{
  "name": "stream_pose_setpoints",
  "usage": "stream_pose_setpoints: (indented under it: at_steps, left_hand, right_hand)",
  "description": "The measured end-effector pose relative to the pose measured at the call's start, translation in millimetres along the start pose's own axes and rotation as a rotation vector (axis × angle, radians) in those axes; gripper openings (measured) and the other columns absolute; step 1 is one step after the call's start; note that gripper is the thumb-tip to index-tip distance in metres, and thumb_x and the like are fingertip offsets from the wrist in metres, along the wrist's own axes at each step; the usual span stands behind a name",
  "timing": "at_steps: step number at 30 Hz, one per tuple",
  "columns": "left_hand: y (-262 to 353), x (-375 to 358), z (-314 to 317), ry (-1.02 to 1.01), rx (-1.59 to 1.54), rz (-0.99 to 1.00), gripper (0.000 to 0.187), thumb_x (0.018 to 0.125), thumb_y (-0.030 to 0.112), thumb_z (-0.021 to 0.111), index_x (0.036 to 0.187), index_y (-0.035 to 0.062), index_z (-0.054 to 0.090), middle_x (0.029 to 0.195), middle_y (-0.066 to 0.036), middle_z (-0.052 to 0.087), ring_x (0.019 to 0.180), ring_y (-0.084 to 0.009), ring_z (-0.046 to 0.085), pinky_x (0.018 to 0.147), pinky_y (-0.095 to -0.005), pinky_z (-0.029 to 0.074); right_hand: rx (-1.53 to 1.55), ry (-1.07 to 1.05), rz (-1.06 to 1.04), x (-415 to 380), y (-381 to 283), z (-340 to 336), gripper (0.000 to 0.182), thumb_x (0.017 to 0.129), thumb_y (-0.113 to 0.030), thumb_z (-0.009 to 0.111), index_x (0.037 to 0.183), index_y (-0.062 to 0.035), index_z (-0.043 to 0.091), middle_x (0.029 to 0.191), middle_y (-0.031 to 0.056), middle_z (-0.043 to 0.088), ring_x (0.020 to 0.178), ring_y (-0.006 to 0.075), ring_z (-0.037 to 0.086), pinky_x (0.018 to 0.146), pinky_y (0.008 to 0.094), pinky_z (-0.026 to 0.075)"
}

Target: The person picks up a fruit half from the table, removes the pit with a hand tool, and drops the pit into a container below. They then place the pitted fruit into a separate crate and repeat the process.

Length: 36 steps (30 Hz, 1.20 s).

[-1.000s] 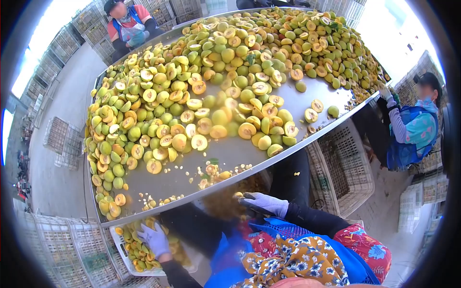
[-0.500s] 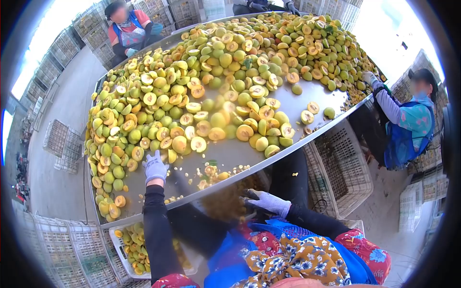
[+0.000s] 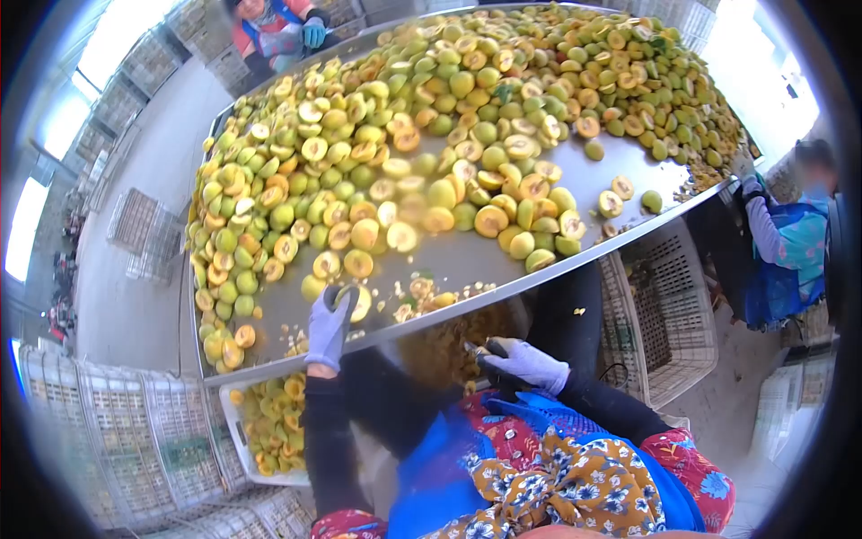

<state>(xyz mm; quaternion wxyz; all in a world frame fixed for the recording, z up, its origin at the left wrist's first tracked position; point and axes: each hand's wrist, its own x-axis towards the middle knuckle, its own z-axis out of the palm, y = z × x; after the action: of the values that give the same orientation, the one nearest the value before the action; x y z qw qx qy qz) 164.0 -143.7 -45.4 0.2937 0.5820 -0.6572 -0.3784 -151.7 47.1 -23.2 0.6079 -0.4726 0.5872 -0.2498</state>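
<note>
Many halved green-yellow fruits (image 3: 359, 153) lie heaped on a metal table (image 3: 467, 260). At the table's near edge, my left hand (image 3: 329, 331), in a pale glove, has its fingers closed around a piece of fruit (image 3: 341, 299); another cut half (image 3: 361, 304) is right beside it. My right hand (image 3: 521, 362), gloved too, is below the table edge near my lap, its fingers closed on a small dark tool (image 3: 485, 349). Small pale bits and seeds (image 3: 422, 295) are scattered on the metal between the two hands.
A tray of cut fruit (image 3: 235, 413) sits at lower left beside stacked crates (image 3: 108, 422). An empty crate (image 3: 664, 314) is to the right, under the table edge. One person (image 3: 790, 242) works at the right, another (image 3: 274, 31) at the far left.
My left hand has drawn back from the fruit heap to the table's near edge and has closed on a piece. My right hand stays low, its view shifted slightly.
</note>
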Motion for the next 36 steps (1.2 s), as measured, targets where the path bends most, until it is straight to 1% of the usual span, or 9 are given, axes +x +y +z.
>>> stream_pose_setpoints:
  at_steps: [4,7,12,15,17,19,21,33,36]
  left_hand:
    - [81.4,-49.2,38.5,-0.146,-0.771,-0.248,0.038,0.099,0.038,0.056,0.116,0.0043,0.059,0.086,-0.009,0.065,0.063,-0.016,0.064,0.05,-0.0255,0.049]
    - [103.9,-66.4,62.7,-0.185,-0.89,-0.27,0.049,0.102,0.047,0.046,0.124,0.0048,0.056,0.087,-0.007,0.066,0.057,-0.0153,0.062,0.043,-0.0232,0.045]
    - [108.6,-84.5,80.5,-0.313,-1.158,-0.37,0.056,0.106,0.049,0.03,0.13,0.0036,0.053,0.116,-0.012,0.062,0.105,-0.0209,0.062,0.091,-0.0346,0.053]
    - [109.1,-93.5,87.8,-0.291,-1.076,-0.207,0.052,0.106,0.045,0.034,0.132,0.0029,0.05,0.117,-0.012,0.061,0.105,-0.0217,0.062,0.091,-0.0355,0.053]
    - [102.9,-94.0,87.0,-0.208,-0.558,0.169,0.046,0.104,0.039,0.042,0.132,0.0035,0.05,0.121,-0.012,0.059,0.106,-0.0212,0.061,0.092,-0.035,0.052]
    - [102.1,-90.3,88.8,-0.183,-0.656,0.126,0.042,0.103,0.034,0.047,0.132,0.0035,0.05,0.122,-0.013,0.058,0.108,-0.0215,0.06,0.092,-0.035,0.051]
    - [105.1,-93.9,96.3,-0.238,-1.352,-0.392,0.041,0.102,0.031,0.048,0.132,0.0029,0.05,0.122,-0.013,0.059,0.11,-0.0227,0.059,0.094,-0.0355,0.051]
    - [75.4,-101.9,119.9,0.041,-0.112,0.358,0.03,0.101,0.01,0.047,0.129,-0.0037,0.048,0.116,-0.02,0.06,0.103,-0.0284,0.061,0.092,-0.039,0.048]
    - [95.9,-104.4,125.4,0.091,-0.306,0.12,0.027,0.103,0.015,0.042,0.12,-0.0016,0.055,0.11,-0.017,0.063,0.098,-0.0259,0.061,0.088,-0.0368,0.048]
  right_hand:
    - [-0.159,0.047,-0.252,-13.4,-42.4,2.3,0.02,0.1,-0.021,0.052,0.106,-0.0025,0.052,0.08,0.0281,0.06,0.082,0.0451,0.061,0.065,0.0488,0.045]
    - [-0.295,0.158,-0.396,-16.3,-64.2,6.4,0.019,0.098,-0.017,0.055,0.105,-0.0008,0.049,0.071,0.024,0.06,0.072,0.044,0.062,0.062,0.0511,0.045]
    - [-0.476,0.271,-0.454,-10.6,-70.9,11.4,0.022,0.094,-0.021,0.061,0.1,-0.0026,0.05,0.07,0.0197,0.062,0.067,0.0399,0.063,0.059,0.0492,0.049]
    - [-0.531,0.275,-0.453,-9.5,-73.9,15.0,0.022,0.094,-0.021,0.06,0.099,-0.0022,0.05,0.069,0.0195,0.062,0.065,0.0398,0.063,0.057,0.0496,0.048]
    - [-0.533,0.264,-0.418,-8.3,-69.0,15.7,0.022,0.094,-0.021,0.06,0.098,-0.0021,0.05,0.068,0.0196,0.062,0.064,0.04,0.063,0.056,0.0499,0.048]
    - [-0.54,0.274,-0.412,-4.4,-68.9,13.3,0.022,0.095,-0.022,0.06,0.098,-0.0021,0.05,0.067,0.0197,0.061,0.063,0.0401,0.063,0.055,0.0501,0.048]
    - [-0.539,0.303,-0.4,-7.6,-67.9,12.5,0.023,0.095,-0.023,0.059,0.098,-0.0021,0.05,0.065,0.0199,0.06,0.062,0.0402,0.063,0.055,0.0502,0.048]
    - [-0.656,0.192,-0.405,2.8,-45.7,18.7,0.025,0.096,-0.022,0.054,0.099,0.0029,0.049,0.065,0.0209,0.06,0.06,0.0386,0.063,0.054,0.0489,0.048]
    - [-0.753,0.143,-0.621,6.2,-36.8,16.8,0.025,0.1,-0.021,0.048,0.102,0.0044,0.051,0.07,0.0221,0.057,0.066,0.0375,0.062,0.057,0.049,0.046]
